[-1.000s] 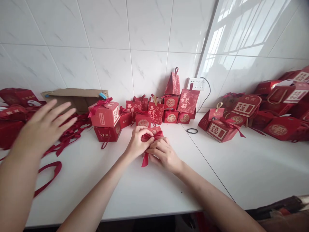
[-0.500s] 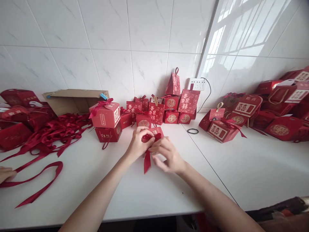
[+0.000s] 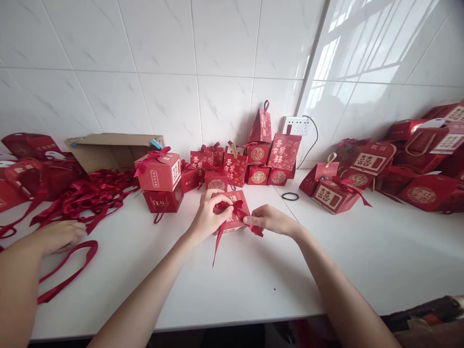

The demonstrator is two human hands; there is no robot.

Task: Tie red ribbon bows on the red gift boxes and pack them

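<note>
A small red gift box (image 3: pixel 234 223) with gold lettering lies on the white table (image 3: pixel 224 285) before me. A dark red ribbon (image 3: pixel 235 209) crosses its top, one tail hanging down toward me. My left hand (image 3: pixel 209 213) pinches the ribbon's loop at the box's left side. My right hand (image 3: pixel 270 220) pinches the other ribbon end and holds it out to the right of the box.
Finished red boxes (image 3: pixel 159 174) stand stacked along the tiled wall, more (image 3: pixel 366 166) at the right. A heap of loose ribbons (image 3: pixel 83 195) lies left beside a cardboard box (image 3: pixel 112 147). Another person's hand (image 3: pixel 58 236) rests on a ribbon. A black hair band (image 3: pixel 290 196) lies nearby.
My right hand has drawn its ribbon end out to the right, uncovering the box top. The other person's hand left the ribbon heap and now lies on the table at left.
</note>
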